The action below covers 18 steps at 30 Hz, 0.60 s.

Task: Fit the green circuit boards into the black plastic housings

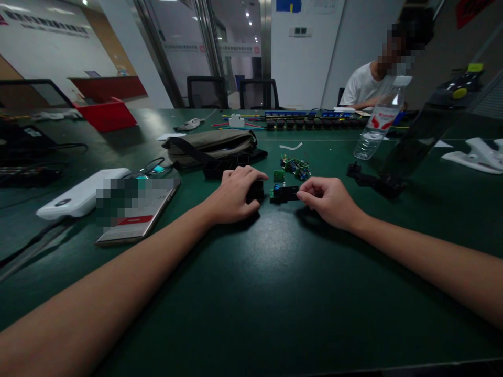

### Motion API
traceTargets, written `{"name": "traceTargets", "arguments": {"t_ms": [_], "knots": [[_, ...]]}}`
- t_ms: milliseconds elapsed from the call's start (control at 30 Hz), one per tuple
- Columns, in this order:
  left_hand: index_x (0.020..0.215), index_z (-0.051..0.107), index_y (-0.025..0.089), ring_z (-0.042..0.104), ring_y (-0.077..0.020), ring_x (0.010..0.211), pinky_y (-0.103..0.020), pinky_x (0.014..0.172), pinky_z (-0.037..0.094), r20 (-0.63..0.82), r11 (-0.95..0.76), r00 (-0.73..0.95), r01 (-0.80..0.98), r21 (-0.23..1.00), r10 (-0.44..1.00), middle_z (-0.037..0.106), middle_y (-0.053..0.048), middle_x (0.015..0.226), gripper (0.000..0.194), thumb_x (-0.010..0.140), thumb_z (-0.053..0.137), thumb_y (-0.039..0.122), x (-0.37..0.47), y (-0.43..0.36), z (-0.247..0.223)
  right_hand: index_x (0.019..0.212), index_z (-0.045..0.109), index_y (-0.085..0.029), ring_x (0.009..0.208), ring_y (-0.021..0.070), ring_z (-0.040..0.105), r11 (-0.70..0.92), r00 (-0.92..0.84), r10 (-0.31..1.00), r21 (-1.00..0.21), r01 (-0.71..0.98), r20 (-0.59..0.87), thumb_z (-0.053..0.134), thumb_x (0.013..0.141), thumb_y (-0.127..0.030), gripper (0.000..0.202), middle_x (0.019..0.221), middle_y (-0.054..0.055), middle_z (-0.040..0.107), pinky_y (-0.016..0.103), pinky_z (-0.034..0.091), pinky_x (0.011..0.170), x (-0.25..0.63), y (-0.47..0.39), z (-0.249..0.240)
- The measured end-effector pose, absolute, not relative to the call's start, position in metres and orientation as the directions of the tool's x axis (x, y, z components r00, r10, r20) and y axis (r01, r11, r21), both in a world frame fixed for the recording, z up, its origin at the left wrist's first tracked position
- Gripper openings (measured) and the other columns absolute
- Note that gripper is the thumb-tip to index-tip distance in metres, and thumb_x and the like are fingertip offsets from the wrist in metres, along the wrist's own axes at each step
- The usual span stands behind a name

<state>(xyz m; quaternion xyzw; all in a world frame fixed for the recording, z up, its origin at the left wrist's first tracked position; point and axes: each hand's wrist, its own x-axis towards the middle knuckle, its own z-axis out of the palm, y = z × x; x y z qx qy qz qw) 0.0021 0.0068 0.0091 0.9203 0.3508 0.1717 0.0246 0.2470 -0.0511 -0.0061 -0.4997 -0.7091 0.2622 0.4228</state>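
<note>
- The black module (286, 194), with a bit of green circuit board at its left end, lies low over the counter (271, 293), between your two hands.
- Your right hand (328, 203) pinches that module's right end between thumb and fingertips.
- Your left hand (238, 196) is curled around a black block (256, 191), thumb on the near side, partly hiding it.
- Just beyond the module sit a small green board (279, 176) and a cluster of circuit boards (297, 167).
- Past your left hand is a grey-brown bag (214, 145); nearer your left forearm are a phone (139, 214) and a white device (84, 192).
- To your right, a black jointed piece (375, 180) lies near a clear bottle (379, 123) and a dark bottle (432, 120).
- Across the counter, a person in a white shirt (363, 84) sits behind the clear bottle.
</note>
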Motion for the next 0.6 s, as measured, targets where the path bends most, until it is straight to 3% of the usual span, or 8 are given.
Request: {"name": "traceTargets", "arguments": {"t_ms": [300, 600], "knots": [[0.126, 0.049, 0.018, 0.052, -0.0297, 0.114, -0.048, 0.100, 0.034, 0.298, -0.753, 0.694, 0.632, 0.184, 0.655, 0.060, -0.012, 0.122, 0.049, 0.079, 0.055, 0.030, -0.001, 0.013, 0.005, 0.073, 0.065, -0.015, 0.052, 0.0107, 0.050, 0.354, -0.133, 0.934, -0.805, 0.477, 0.332, 0.064, 0.080, -0.032, 0.018, 0.060, -0.002, 0.057, 0.026, 0.036, 0.050, 0.245, -0.052, -0.004], [0.129, 0.050, 0.018, 0.051, -0.0302, 0.117, -0.045, 0.098, 0.035, 0.396, -0.836, 0.758, 0.546, 0.048, 0.518, 0.057, -0.014, 0.127, 0.053, 0.086, 0.060, 0.048, 0.011, -0.003, 0.012, 0.075, 0.066, -0.015, 0.048, 0.0096, 0.049, 0.352, -0.108, 0.935, -0.845, 0.403, 0.338, 0.066, 0.081, -0.035, 0.020, 0.056, -0.002, 0.057, 0.024, 0.037, 0.046, 0.241, -0.055, -0.003]]}}
